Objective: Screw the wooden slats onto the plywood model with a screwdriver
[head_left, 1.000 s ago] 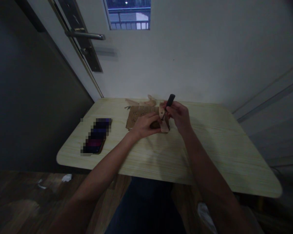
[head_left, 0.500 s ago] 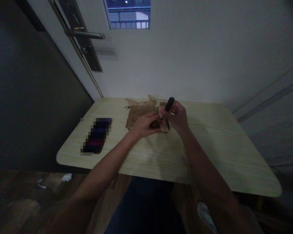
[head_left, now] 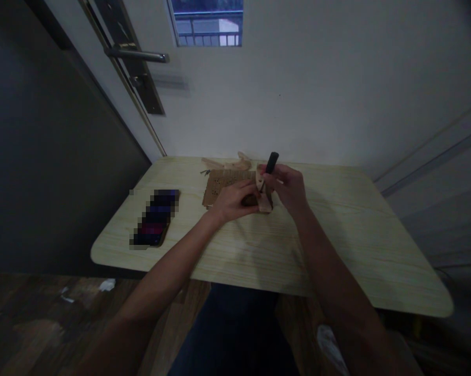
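My right hand [head_left: 286,187] is closed around a small screwdriver [head_left: 270,164] with a black handle, its tip pointing down into a pale wooden piece [head_left: 263,201]. My left hand [head_left: 232,200] grips that wooden piece from the left and presses it onto the table [head_left: 337,245]. Behind the hands lies a brown perforated wooden sheet [head_left: 221,184]. The dim light hides the screwdriver's tip.
A phone [head_left: 156,218] lies on the table's left part. More thin wooden parts [head_left: 227,163] rest at the far edge near the wall. A door with a metal handle [head_left: 137,54] stands at the left. My legs are under the near edge.
The screwdriver's handle has tilted and turned slightly in my right hand, first leaning right, now more upright. My left hand and the wooden piece have stayed put.
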`<state>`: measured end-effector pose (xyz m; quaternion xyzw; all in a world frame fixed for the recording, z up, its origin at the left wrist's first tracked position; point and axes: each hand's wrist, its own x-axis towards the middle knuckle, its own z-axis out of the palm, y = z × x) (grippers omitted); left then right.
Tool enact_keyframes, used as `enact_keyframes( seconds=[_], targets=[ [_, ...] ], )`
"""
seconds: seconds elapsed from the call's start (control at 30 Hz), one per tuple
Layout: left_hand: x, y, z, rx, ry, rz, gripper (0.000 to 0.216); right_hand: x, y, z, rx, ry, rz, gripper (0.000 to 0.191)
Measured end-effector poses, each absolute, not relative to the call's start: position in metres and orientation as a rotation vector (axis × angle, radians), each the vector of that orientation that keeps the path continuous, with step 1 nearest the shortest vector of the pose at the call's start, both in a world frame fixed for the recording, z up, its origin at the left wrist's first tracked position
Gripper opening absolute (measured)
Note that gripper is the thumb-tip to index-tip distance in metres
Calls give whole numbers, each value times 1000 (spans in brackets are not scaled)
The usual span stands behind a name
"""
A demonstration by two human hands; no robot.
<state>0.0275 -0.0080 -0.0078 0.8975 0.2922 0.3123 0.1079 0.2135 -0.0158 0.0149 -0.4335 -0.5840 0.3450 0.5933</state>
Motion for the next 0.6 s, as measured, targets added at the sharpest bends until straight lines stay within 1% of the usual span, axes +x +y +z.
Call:
enact_keyframes(
  seconds=[0.23, 0.37, 0.5, 0.6],
  targets=[
    [28, -6, -12, 2640, 798, 962, 31, 208, -13, 7, -1101, -1317, 650, 56],
    [27, -5, -13, 2658, 797, 973, 31, 206, -14, 5, -1120, -1314, 602, 58],
    [27, -6, -11, 2662, 797, 965, 32, 206, -14, 8, -1086, -1257, 655, 61],
    [27, -7, -9, 2640, 812, 947, 31, 208, -13, 12, -1046, -1256, 716, 51]
  ],
)
